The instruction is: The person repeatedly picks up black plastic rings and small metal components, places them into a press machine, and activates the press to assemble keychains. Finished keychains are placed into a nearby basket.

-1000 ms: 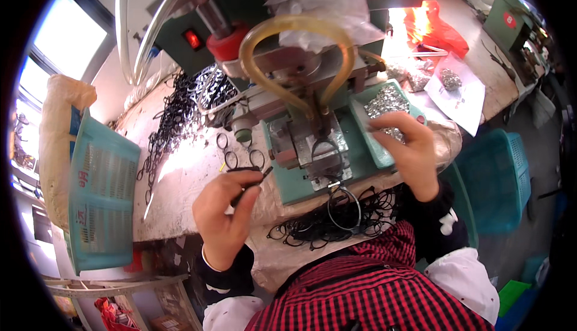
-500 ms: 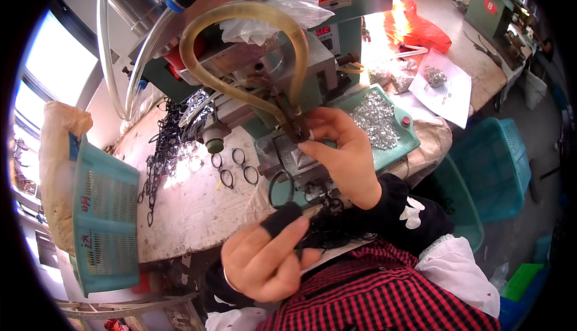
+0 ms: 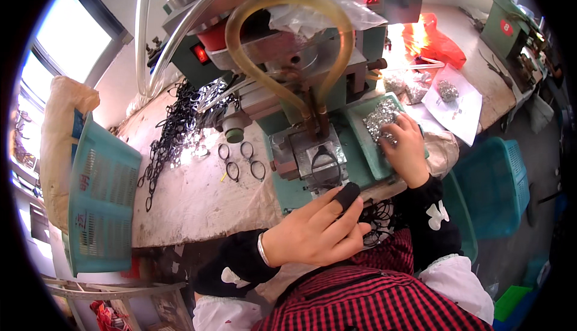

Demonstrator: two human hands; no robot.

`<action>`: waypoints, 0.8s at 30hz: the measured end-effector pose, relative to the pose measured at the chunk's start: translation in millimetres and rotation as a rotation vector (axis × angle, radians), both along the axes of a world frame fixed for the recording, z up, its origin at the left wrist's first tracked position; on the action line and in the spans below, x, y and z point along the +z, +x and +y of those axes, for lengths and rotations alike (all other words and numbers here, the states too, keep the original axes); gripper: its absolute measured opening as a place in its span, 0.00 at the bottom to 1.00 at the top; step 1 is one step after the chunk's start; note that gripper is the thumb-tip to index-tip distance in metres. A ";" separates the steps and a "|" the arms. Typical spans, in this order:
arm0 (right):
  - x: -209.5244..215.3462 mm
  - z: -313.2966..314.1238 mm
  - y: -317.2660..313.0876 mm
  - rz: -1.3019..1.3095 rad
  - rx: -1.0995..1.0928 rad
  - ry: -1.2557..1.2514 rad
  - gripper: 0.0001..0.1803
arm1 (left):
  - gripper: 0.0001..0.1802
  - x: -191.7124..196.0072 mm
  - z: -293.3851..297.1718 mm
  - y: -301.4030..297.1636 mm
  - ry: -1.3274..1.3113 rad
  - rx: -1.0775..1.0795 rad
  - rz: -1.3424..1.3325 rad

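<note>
My left hand is closed at the front of the machine, a black finger cover on one finger. Its fingertips meet the lower end of a thin black cord loop, which lies against the metal block under the machine's two tube ends. My right hand reaches into a green tray at the right. Its bent fingertips are pressed together among small silvery metal pieces, and whatever they pinch is hidden.
Several black loops lie on the table at left, near a tangled black pile. A teal basket stands at the left edge. Bagged metal pieces and a red bag sit at back right. More baskets stand at right.
My right hand has left the machine's tube ends and moved right into the tray. My left hand has moved right and up, and the loop now lies against the metal block. The view has shifted.
</note>
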State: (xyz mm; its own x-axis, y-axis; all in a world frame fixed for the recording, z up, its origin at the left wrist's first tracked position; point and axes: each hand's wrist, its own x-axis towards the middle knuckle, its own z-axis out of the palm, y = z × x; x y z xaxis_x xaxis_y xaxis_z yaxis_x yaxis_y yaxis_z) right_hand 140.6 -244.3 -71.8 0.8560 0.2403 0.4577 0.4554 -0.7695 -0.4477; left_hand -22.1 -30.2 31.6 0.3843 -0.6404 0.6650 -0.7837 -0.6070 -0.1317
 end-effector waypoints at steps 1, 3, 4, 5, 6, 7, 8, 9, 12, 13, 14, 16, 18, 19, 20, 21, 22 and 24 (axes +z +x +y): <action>-9.7 -4.7 0.9 -0.110 0.040 0.063 0.08 | 0.17 -1.6 0.8 0.1 -0.014 -0.002 -0.008; -21.2 -5.7 3.3 -0.214 0.034 0.105 0.07 | 0.18 -5.6 2.2 1.5 -0.029 -0.012 -0.010; -22.8 -5.3 3.6 -0.211 0.025 0.103 0.06 | 0.19 -7.7 2.2 1.9 -0.029 -0.016 -0.011; -21.7 -4.1 4.4 -0.223 0.024 0.125 0.05 | 0.19 -9.2 2.4 2.0 -0.032 -0.012 -0.024; -18.6 -3.4 4.5 -0.212 0.027 0.147 0.05 | 0.20 -10.5 1.4 0.5 -0.063 -0.007 -0.008; -14.4 -2.5 4.0 -0.187 0.020 0.158 0.05 | 0.20 -10.7 1.5 -2.5 -0.054 0.007 0.042; -9.7 -2.7 2.7 -0.211 0.003 0.154 0.05 | 0.20 -9.9 1.4 -8.1 -0.062 0.020 0.081; -5.1 -3.9 0.5 -0.203 -0.006 0.136 0.06 | 0.21 -8.8 2.5 -14.5 -0.046 0.044 0.163; 4.4 -10.0 -2.5 -0.179 -0.101 -0.134 0.08 | 0.11 -0.3 16.7 -44.5 -0.134 0.213 0.064; 5.4 -12.0 -2.3 -0.132 -0.105 -0.150 0.08 | 0.08 5.0 29.2 -56.9 -0.136 0.263 -0.090; 4.5 -12.2 -1.2 -0.160 -0.062 -0.133 0.07 | 0.06 8.1 40.5 -68.9 -0.100 0.522 -0.106; 0.4 -9.2 2.6 -0.184 0.001 -0.068 0.06 | 0.08 2.9 70.3 -79.4 -0.266 0.906 -0.266; -3.2 -1.9 6.8 -0.210 0.011 0.025 0.05 | 0.10 -5.0 116.5 -69.7 -0.482 1.046 -0.298; -4.1 2.9 8.6 -0.190 0.033 0.113 0.04 | 0.11 -9.3 140.1 -60.3 -0.571 1.120 -0.215; -3.9 7.8 9.7 -0.166 0.017 0.144 0.04 | 0.11 -15.7 161.6 -49.3 -0.490 1.075 -0.130; -3.3 13.0 10.6 -0.165 0.014 0.182 0.04 | 0.12 -26.6 178.5 -36.6 -0.464 1.118 -0.009; -2.6 18.1 11.8 -0.165 0.012 0.219 0.04 | 0.13 -43.4 189.3 -23.4 -0.390 1.108 0.064; -1.2 23.2 11.3 -0.209 0.026 0.256 0.05 | 0.15 -78.6 206.4 -4.0 -0.192 1.144 0.187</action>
